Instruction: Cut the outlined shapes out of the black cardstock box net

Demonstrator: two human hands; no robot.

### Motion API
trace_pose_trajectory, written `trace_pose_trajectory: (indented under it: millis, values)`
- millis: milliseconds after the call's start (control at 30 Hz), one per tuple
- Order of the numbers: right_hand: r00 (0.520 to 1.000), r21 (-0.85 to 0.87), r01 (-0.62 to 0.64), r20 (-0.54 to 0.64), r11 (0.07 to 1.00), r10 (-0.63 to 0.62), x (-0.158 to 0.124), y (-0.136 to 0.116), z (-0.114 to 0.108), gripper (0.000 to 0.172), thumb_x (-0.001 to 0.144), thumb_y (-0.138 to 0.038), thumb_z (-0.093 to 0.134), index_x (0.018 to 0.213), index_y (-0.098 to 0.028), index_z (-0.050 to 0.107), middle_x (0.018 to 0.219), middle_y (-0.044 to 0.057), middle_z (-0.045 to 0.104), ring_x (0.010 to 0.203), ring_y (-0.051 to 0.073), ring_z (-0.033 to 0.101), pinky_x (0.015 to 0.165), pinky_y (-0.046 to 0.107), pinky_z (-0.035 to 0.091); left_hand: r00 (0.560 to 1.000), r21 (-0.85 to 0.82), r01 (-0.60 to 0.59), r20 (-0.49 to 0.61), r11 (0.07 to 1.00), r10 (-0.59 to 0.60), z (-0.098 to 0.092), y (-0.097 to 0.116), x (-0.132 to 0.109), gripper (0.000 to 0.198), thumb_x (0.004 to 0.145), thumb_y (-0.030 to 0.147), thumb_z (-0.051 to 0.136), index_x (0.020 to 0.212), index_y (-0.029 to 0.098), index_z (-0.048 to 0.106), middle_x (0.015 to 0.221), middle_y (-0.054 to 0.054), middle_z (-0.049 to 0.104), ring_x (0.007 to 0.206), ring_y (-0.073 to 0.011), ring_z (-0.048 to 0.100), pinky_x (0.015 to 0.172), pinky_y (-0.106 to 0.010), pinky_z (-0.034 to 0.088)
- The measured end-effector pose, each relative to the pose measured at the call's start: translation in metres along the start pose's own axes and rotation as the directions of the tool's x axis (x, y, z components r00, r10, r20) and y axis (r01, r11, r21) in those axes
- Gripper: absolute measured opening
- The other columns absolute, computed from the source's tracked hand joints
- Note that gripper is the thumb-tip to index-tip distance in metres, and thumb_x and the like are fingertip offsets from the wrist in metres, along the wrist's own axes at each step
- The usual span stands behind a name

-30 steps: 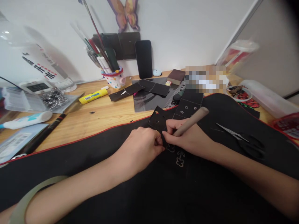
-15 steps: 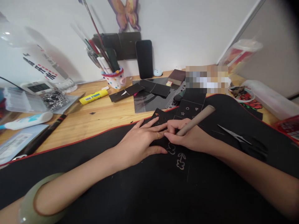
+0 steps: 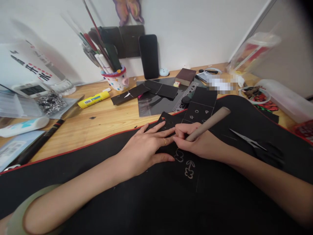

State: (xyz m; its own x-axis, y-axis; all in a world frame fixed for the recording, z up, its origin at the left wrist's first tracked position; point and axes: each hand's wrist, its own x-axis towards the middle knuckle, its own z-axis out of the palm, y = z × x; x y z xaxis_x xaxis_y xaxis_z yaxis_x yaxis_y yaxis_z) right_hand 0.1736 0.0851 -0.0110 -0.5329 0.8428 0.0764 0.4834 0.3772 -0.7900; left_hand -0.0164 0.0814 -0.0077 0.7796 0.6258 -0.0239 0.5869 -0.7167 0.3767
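Observation:
My left hand (image 3: 146, 145) lies flat with fingers spread, pressing on a small black paper (image 3: 169, 119) on the black mat (image 3: 137, 209). In my right hand (image 3: 201, 142) is a thick taupe pen-shaped tool (image 3: 212, 122), gripped like a pen. Its tip is hidden by my fingers, close to my left fingertips. Pale flower outlines (image 3: 189, 170) show below the hands. Just behind them lies a black paper strip (image 3: 200, 103) with a star, a circle and a triangle drawn on it. Black-handled scissors (image 3: 256, 146) rest right of my right hand, blades open.
Behind the mat stand a pen cup (image 3: 117, 80) and an upright phone (image 3: 148, 57). A yellow glue stick (image 3: 94, 99) and black paper pieces (image 3: 161, 89) lie on the wooden desk. At the left are a bottle (image 3: 45, 67) and a digital clock (image 3: 31, 88); a round dish (image 3: 254, 94) sits right.
The camera view has shifted slightly, so the background sits a little lower-left or higher in the picture. Both hands keep nearly the same place and hold.

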Motion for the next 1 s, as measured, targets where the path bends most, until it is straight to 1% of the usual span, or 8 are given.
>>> trace_pose_trajectory:
  millis: [167,267,333,467,600,700,833,1000]
  values:
    - [0.996,-0.037,-0.053,-0.076,0.998,0.050,0.000,-0.006,0.005,0.023,0.068,-0.012,0.048,0.053,-0.018,0.032,0.049,-0.007,0.034,0.047,0.006,0.031,0.043,0.019,0.024,1.000,-0.002,-0.014,-0.011,1.000,0.014,-0.003,-0.001,0.001,0.046,0.078,0.050,0.049,0.119,0.030,0.045,0.134,0.001,0.037,0.129,-0.0246,0.019,0.100,-0.054,0.011]
    - [0.993,-0.044,-0.081,-0.091,0.996,0.076,-0.001,-0.010,0.006,0.023,0.069,-0.013,0.048,0.053,-0.018,0.032,0.049,-0.007,0.033,0.047,0.006,0.031,0.044,0.020,0.025,0.999,-0.005,-0.040,-0.025,0.999,0.040,-0.009,-0.006,0.005,0.035,0.080,0.044,0.049,0.113,0.033,0.050,0.130,0.002,0.043,0.127,-0.0246,0.023,0.099,-0.056,0.008]
    - [0.992,-0.066,-0.087,-0.094,0.994,0.081,-0.001,-0.013,0.006,0.024,0.069,-0.013,0.048,0.052,-0.018,0.031,0.048,-0.007,0.031,0.047,0.006,0.030,0.044,0.021,0.024,0.998,-0.004,-0.010,-0.060,1.000,0.010,-0.014,-0.011,0.011,0.028,0.086,0.035,0.044,0.112,0.031,0.051,0.129,0.001,0.044,0.126,-0.0227,0.026,0.100,-0.053,0.013]
    - [0.990,-0.098,-0.090,-0.114,0.991,0.078,-0.003,-0.016,0.006,0.025,0.068,-0.013,0.048,0.052,-0.018,0.029,0.048,-0.007,0.029,0.046,0.006,0.028,0.045,0.021,0.023,0.983,-0.001,0.040,-0.178,0.999,-0.040,-0.019,-0.021,0.034,0.035,0.085,0.027,0.045,0.119,0.020,0.047,0.124,-0.005,0.048,0.116,-0.0203,0.038,0.096,-0.038,0.030]
    - [0.988,-0.085,-0.102,-0.124,0.991,0.091,-0.006,-0.018,0.007,0.024,0.067,-0.013,0.049,0.052,-0.018,0.030,0.048,-0.007,0.030,0.046,0.006,0.028,0.043,0.020,0.022,0.978,0.002,0.085,-0.190,0.996,-0.083,-0.019,-0.027,0.060,0.042,0.076,0.025,0.056,0.116,0.015,0.050,0.106,-0.007,0.056,0.099,-0.0204,0.048,0.085,-0.032,0.038]
    - [0.987,-0.075,-0.116,-0.123,0.990,0.106,-0.007,-0.019,0.005,0.025,0.068,-0.013,0.049,0.052,-0.018,0.030,0.047,-0.007,0.029,0.045,0.006,0.029,0.042,0.020,0.022,0.978,-0.011,0.114,-0.176,0.993,-0.114,-0.023,-0.031,0.072,0.035,0.071,0.023,0.060,0.104,0.014,0.058,0.098,-0.007,0.058,0.091,-0.0195,0.051,0.079,-0.029,0.038]
    - [0.988,-0.086,-0.115,-0.109,0.990,0.105,-0.007,-0.019,0.004,0.026,0.068,-0.013,0.049,0.052,-0.018,0.029,0.048,-0.007,0.029,0.046,0.006,0.029,0.042,0.019,0.022,0.979,-0.029,0.144,-0.138,0.989,-0.147,-0.032,-0.034,0.067,0.019,0.071,0.020,0.058,0.088,0.015,0.063,0.084,-0.003,0.062,0.079,-0.0160,0.054,0.068,-0.025,0.038]
    - [0.987,-0.087,-0.108,-0.129,0.990,0.096,-0.008,-0.018,0.006,0.028,0.070,-0.014,0.048,0.054,-0.018,0.026,0.049,-0.007,0.025,0.047,0.006,0.026,0.042,0.020,0.020,0.964,-0.040,0.244,-0.094,0.969,-0.247,-0.040,-0.033,0.041,0.013,0.071,0.022,0.056,0.080,0.014,0.061,0.073,-0.001,0.060,0.067,-0.0141,0.053,0.058,-0.024,0.035]
